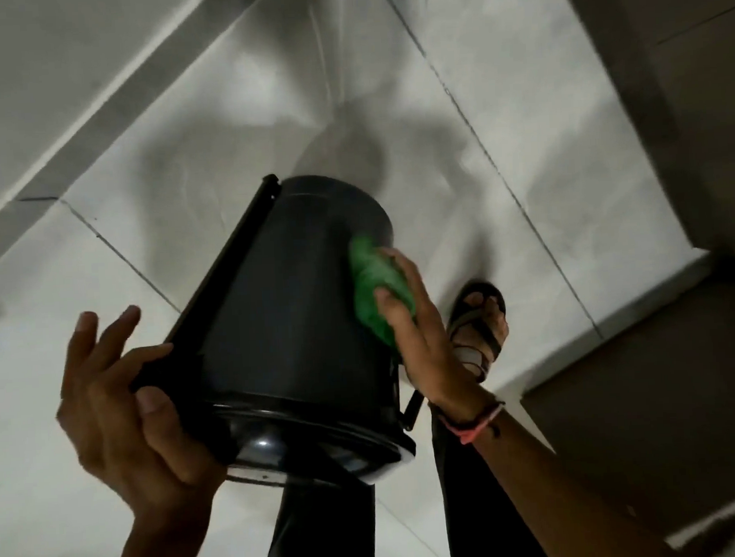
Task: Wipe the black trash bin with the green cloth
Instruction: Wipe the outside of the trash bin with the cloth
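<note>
The black trash bin (pixel 290 308) is lifted off the floor and tilted, its base pointing away from me and its rim toward me. My left hand (pixel 121 402) grips the rim and a black bar along the bin's left side. My right hand (pixel 414 318) presses the crumpled green cloth (pixel 377 290) flat against the bin's right wall. The bin's inside is hidden from me.
Pale floor tiles (pixel 455 124) lie below, with a wall skirting at upper left. My sandalled foot (pixel 479 328) stands just right of the bin, and dark trouser legs (pixel 323 532) show beneath it. A darker stepped surface (pixel 669 390) runs along the right.
</note>
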Motion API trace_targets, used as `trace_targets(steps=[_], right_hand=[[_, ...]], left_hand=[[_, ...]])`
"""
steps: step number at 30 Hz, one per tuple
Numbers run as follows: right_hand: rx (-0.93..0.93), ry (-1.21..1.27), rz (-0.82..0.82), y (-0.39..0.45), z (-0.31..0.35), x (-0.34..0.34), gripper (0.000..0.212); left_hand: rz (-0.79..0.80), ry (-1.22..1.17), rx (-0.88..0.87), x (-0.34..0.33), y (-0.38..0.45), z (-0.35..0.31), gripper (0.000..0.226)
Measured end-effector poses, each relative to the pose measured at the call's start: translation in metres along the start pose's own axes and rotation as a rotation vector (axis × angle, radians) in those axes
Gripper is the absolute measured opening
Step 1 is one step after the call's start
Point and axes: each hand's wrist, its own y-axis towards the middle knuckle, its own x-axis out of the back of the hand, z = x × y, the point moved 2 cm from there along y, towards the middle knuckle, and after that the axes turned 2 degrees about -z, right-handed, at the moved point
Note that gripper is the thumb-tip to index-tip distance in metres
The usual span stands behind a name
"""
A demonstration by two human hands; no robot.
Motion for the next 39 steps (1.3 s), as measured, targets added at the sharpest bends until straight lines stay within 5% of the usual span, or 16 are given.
trace_targets(steps=[4,6,9,12,18,21,24,27,29,32,36,39], right_hand=[[-0.778,0.297,-0.116,0.017,-0.076,0.008,0.042],[-0.929,0.410,-0.084,0.028,-0.093,0.005,0.040],[-0.827,0.489,-0.276,0.072,-0.076,0.003,0.029],[-0.519,0.107,-0.384,0.123,-0.031,0.002,0.025],[0.215,-0.507,0.097,0.100,0.066,-0.058,0.033],[0.481,-0.509,0.243,0.048,0.064,-0.064,0.046],[0.301,-0.395,-0.014,0.030,0.036,-0.032,0.047],[-0.157,-0.226,-0.318,0.061,0.018,-0.008,0.037],[-0.305,-0.186,-0.353,0.088,0.019,-0.001,0.030],[-0.206,-0.205,-0.240,0.099,0.034,0.000,0.027],[0.138,-0.331,-0.008,0.026,0.061,-0.016,0.050],[0.099,-0.172,-0.102,-0.018,0.056,0.003,0.052]], left_hand=[[0.005,0.032,0.090,0.004,-0.010,0.010,0.048],[0.042,0.005,0.013,0.004,-0.010,0.012,0.047],[0.065,-0.020,-0.073,0.005,-0.007,0.009,0.044],[0.045,-0.016,-0.092,0.003,-0.004,0.007,0.043],[0.046,-0.032,-0.245,-0.011,-0.002,-0.009,0.034],[0.052,-0.011,-0.231,-0.006,-0.008,-0.004,0.033],[0.072,0.021,-0.221,-0.001,-0.012,0.002,0.033],[0.077,-0.001,-0.232,-0.002,-0.009,0.002,0.032],[0.087,-0.013,-0.267,-0.004,-0.008,-0.001,0.032],[0.107,-0.007,-0.324,-0.006,-0.008,-0.008,0.031],[0.209,-0.043,-0.511,-0.010,-0.013,-0.033,0.038],[0.197,-0.082,-0.243,-0.010,-0.019,-0.038,0.056]])
